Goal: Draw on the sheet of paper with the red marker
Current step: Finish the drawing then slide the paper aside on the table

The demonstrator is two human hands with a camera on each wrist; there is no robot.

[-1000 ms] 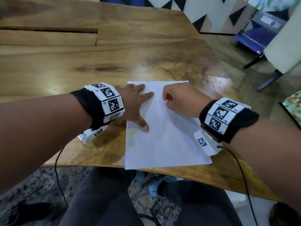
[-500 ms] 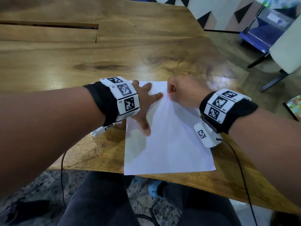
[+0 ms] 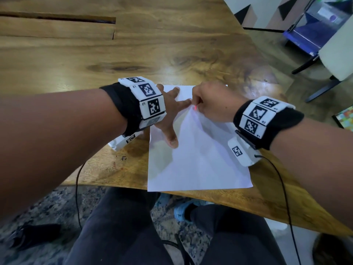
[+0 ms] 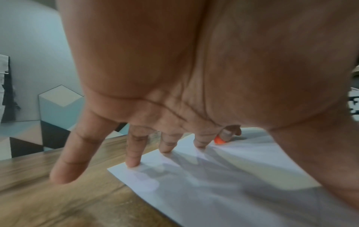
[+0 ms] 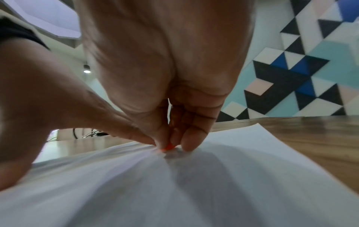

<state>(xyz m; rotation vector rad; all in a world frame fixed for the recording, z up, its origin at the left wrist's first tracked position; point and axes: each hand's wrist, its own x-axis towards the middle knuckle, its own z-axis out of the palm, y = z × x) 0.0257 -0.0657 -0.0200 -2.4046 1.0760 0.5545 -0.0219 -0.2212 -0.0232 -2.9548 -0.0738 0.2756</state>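
A white sheet of paper lies at the near edge of the wooden table. My left hand lies flat on its left part, fingers spread and straight, with the fingertips pressing the paper. My right hand is curled near the sheet's top middle and pinches the red marker. Only the marker's red tip shows between the fingers, touching the paper. The same tip shows past my left fingers. The marker's body is hidden in the hand.
A long slot cuts the table top at the far left. A white chair and a blue box stand on the floor to the right. My legs are under the near table edge. Cables hang from both wrist cameras.
The right hand has shifted left and a little away from me, so the red tip now shows right beside my left index finger. My left hand stays flat on the paper.
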